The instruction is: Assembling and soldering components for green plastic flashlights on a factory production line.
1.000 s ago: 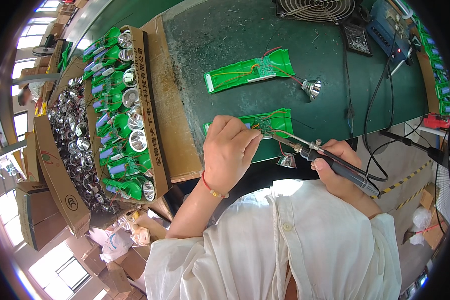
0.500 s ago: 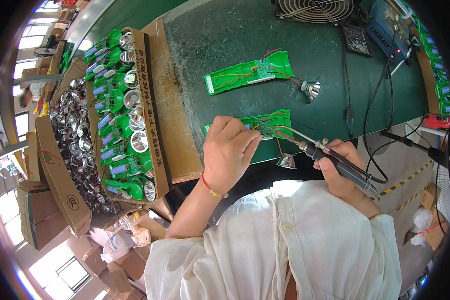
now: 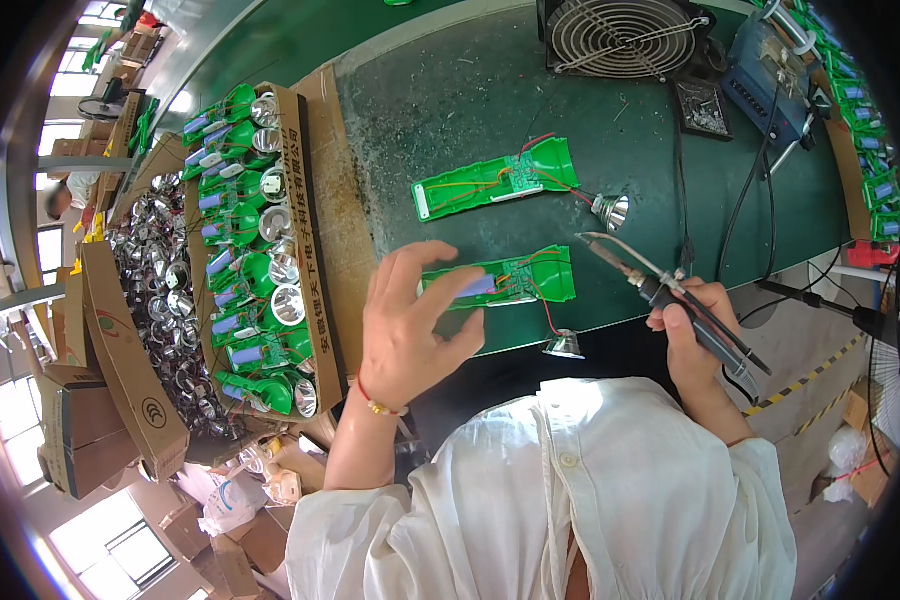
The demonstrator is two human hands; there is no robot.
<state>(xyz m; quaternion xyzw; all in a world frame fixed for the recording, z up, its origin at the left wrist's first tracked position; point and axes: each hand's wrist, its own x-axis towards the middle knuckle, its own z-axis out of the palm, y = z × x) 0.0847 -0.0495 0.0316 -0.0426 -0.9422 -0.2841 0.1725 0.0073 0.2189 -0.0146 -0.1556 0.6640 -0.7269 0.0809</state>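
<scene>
My left hand [image 3: 410, 325] is open, fingers spread, over the left end of the nearer green plastic flashlight housing [image 3: 555, 275]. A blue cylindrical battery [image 3: 477, 286] lies in that housing beside my fingertips; whether they touch it I cannot tell. From the housing a red wire runs down to a silver reflector cup [image 3: 565, 345] at the table's near edge. In my right hand [image 3: 692, 325] is a soldering iron [image 3: 705, 322] with a thin metal tube along it, its tip raised to the right of the housing. Farther back lies a second green housing [image 3: 460, 192], wired to another reflector cup [image 3: 611, 211].
On the left stands a cardboard box [image 3: 315, 255] of green housings with batteries and reflectors, beside a heap of loose reflectors [image 3: 150, 270]. A fan with a wire grille [image 3: 625, 38], a small debris tray [image 3: 703, 108] and a blue soldering station [image 3: 767, 80] occupy the back right.
My left hand has opened from a pinch and drawn back left, uncovering the battery. The soldering iron has lifted off the nearer housing toward the right. The whole view has shifted slightly.
</scene>
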